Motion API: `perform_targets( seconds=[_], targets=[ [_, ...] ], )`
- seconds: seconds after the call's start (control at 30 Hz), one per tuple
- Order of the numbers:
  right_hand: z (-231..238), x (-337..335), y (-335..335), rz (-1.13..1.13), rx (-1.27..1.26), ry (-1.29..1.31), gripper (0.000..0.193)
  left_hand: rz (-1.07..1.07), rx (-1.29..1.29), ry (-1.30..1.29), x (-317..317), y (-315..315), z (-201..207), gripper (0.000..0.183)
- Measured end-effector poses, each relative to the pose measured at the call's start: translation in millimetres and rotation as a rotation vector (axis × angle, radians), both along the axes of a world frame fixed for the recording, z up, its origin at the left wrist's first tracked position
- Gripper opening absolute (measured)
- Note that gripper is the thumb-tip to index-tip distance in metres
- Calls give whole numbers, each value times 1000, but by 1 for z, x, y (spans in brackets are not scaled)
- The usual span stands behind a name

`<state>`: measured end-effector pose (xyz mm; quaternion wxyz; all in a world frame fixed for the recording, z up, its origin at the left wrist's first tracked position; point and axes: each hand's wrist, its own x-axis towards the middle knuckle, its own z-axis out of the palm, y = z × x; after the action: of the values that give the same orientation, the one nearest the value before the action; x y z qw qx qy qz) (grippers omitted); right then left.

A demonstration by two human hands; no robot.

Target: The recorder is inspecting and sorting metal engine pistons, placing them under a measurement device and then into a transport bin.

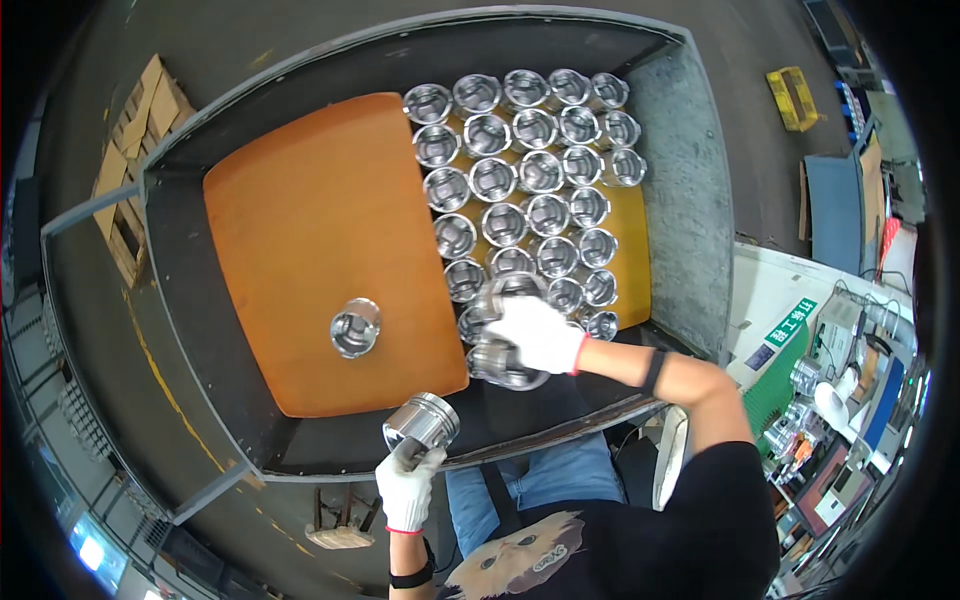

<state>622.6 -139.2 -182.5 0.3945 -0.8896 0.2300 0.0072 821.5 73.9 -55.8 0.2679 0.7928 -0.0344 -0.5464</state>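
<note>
My left hand (408,488), in a white knit glove, grips a shiny metal piston (423,420) at the near edge of a large bin. The gloved right hand (540,332) reaches over the near end of several rows of upright pistons (540,172). Its fingers are closed round a blurred piston (510,365); another blurred piston (515,286) is beside its fingertips, and I cannot tell whether it is held too. A single piston (355,328) lies apart on the orange-brown sheet (320,200) in the left part of the bin.
The deep bin has grey metal walls (685,190) and a raised rim. A yellow sheet (630,250) lies under the pistons. On the right stands a cluttered workbench (765,285). Beyond the left wall are a wooden pallet (140,150) and a small stool (340,535).
</note>
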Motion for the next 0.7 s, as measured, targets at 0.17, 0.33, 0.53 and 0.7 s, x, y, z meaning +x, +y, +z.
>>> perform_targets(
  seconds=[0.17, 0.33, 0.53, 0.7],
  targets=[
    [64, -135, -73, 46, 35, 393, 29, -185, 35, -12, -49, -41, 0, 24],
    [-5, -228, -118, 94, -127, 530, 16, -645, -8, -188, -104, -83, -4, 25],
    [-114, -264, -142, -64, -184, 466, 20, -786, 52, -205, -151, -101, -4, 26],
    [-163, -258, -154, -266, -137, 472, 33, -827, 42, -272, -173, -103, -10, 28]
  ],
)
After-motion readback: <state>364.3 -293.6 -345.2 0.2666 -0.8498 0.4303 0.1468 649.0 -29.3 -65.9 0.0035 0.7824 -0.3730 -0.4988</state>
